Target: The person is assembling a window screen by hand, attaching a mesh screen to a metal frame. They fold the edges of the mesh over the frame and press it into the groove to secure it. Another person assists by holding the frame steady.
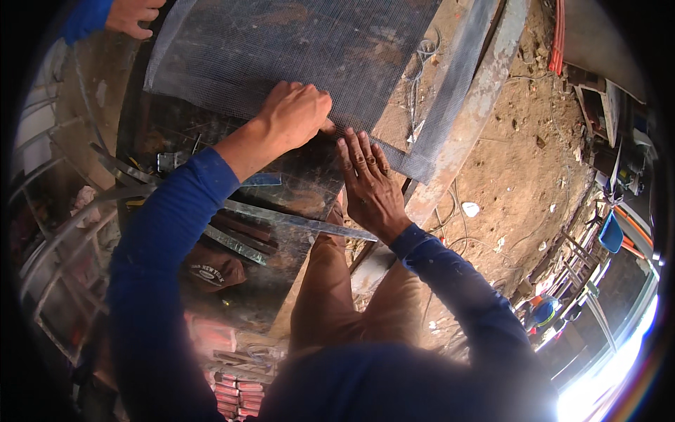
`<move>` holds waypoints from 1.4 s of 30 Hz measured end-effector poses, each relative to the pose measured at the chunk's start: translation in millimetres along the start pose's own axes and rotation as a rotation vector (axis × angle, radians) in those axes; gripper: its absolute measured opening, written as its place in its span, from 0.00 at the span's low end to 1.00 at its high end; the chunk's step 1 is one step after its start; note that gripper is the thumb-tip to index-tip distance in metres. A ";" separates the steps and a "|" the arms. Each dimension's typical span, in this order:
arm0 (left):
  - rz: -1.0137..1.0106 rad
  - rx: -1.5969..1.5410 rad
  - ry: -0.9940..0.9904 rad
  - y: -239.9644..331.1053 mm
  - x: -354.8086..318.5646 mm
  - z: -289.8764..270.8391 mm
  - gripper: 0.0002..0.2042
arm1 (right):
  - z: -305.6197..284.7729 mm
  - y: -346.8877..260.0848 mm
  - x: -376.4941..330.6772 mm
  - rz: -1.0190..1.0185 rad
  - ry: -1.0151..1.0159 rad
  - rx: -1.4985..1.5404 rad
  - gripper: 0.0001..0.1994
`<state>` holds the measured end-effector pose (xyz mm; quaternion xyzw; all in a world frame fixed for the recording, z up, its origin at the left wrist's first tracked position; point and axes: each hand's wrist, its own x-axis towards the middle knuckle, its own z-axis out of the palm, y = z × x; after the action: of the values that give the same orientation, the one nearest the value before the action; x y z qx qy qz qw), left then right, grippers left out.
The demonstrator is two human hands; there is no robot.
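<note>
**Blue shirt nearest, dark mesh ahead of both hands**

Blue shirt (pixel 401 387) fills the lower edge, sleeves reaching up and forward. Mesh sheet (pixel 281 53) lies just ahead of the grip, on and beyond the dark table (pixel 306 193). Its sides run away from the body, leaning right; far end out of view, so long axis uncertain. Near edge runs crosswise, closer to the body on the right.

Left hand (pixel 294 116) sits over that edge, fingers curled; whether they clamp mesh, cannot tell. Right hand (pixel 368 176) lies flatter, just beside it and nearer the body, fingers straight, tips at the edge by the right-hand corner. Right is nearer the mesh strip (pixel 453 91) alongside a pale beam (pixel 503 63).

Room: sandy ground (pixel 513 169) opens past the beam. Tighter on the near side: metal strip (pixel 302 219) crosses below both hands. Another person's hand (pixel 132 17) rests near the sheet's far left.
</note>
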<state>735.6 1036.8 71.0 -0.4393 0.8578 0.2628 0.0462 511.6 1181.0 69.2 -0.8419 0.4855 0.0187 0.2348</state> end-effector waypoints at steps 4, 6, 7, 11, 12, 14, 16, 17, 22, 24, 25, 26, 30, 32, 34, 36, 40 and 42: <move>-0.065 -0.062 -0.090 1.8 3.3 -4.6 0.22 | 11.0 7.8 3.1 -0.019 0.063 -0.070 0.44; -0.073 -0.054 -0.094 1.6 2.8 -5.7 0.22 | 16.0 6.5 4.1 0.011 0.080 -0.077 0.43; -0.075 -0.054 -0.094 1.1 2.5 -6.4 0.22 | 17.2 6.5 4.2 0.006 0.099 -0.074 0.43; -0.048 -0.046 -0.032 1.8 -0.4 -7.3 0.21 | 18.4 9.5 4.1 -0.012 0.139 -0.060 0.40; -0.048 -0.056 -0.012 2.8 -2.3 -7.7 0.21 | 18.3 10.7 4.0 -0.020 0.152 -0.056 0.40; -0.076 -0.061 0.005 7.2 -6.0 -8.4 0.20 | 18.4 11.9 3.9 -0.018 0.170 -0.056 0.40; -0.115 -0.043 0.028 15.0 -17.6 -7.6 0.19 | 18.4 11.6 4.1 -0.024 0.199 -0.064 0.40; -0.090 -0.025 0.150 20.6 -26.1 -5.3 0.19 | 18.2 11.4 3.9 -0.019 0.197 -0.049 0.40; -0.022 -0.041 0.528 31.5 -73.5 10.6 0.19 | 16.3 12.0 2.8 -0.012 0.209 -0.036 0.39; 0.006 -0.021 0.493 16.7 -81.0 11.1 0.16 | 15.2 13.2 2.4 -0.015 0.200 -0.038 0.38; 0.015 -0.013 0.474 10.0 -82.5 11.2 0.15 | 14.9 13.7 2.6 -0.017 0.198 -0.041 0.38; 0.013 -0.003 0.461 3.4 -82.6 10.4 0.11 | 14.6 14.0 2.3 -0.023 0.187 -0.042 0.38; 0.071 -0.093 0.289 -24.6 -74.7 -5.1 0.07 | 14.3 14.8 2.3 -0.022 0.173 -0.024 0.38; 0.095 -0.152 0.225 -34.8 -67.0 -14.2 0.07 | 14.1 15.0 2.2 -0.023 0.179 0.000 0.39; 0.068 -0.235 0.141 -42.6 -59.0 -21.6 0.08 | 13.6 15.0 2.2 -0.018 0.189 0.006 0.40; 0.028 -0.269 0.069 -49.0 -51.1 -26.6 0.08 | 13.2 14.9 2.1 -0.010 0.169 0.021 0.40; 0.082 -0.218 0.061 -54.3 -40.2 -29.2 0.11 | 12.5 16.1 2.7 -0.016 0.166 0.012 0.40; -0.089 -0.261 0.009 -55.0 -37.3 -30.0 0.14 | 11.9 17.2 3.1 -0.026 0.165 0.012 0.40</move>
<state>805.6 1023.1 85.8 -0.4805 0.7961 0.3678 -0.0037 501.4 1176.2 51.2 -0.8454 0.4924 -0.0568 0.1993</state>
